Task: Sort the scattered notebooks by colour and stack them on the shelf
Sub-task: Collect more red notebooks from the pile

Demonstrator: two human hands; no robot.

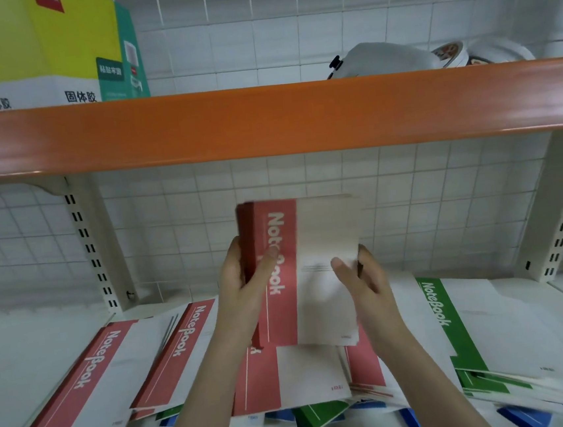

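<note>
Risk first: red notebooks, small bundle held upright above shelf, could fan out and slide back into mixed heap if either grip loosens. Left hand wraps spine edge, thumb on cover; right hand pinches opposite edge, fingers across pale cover. Beneath: loose red notebooks, green notebook, blue notebooks overlapping, easily dragged off front edge. Legible: "固体胶" on yellow box upper shelf; "NoteBook" on red and green covers.
</note>
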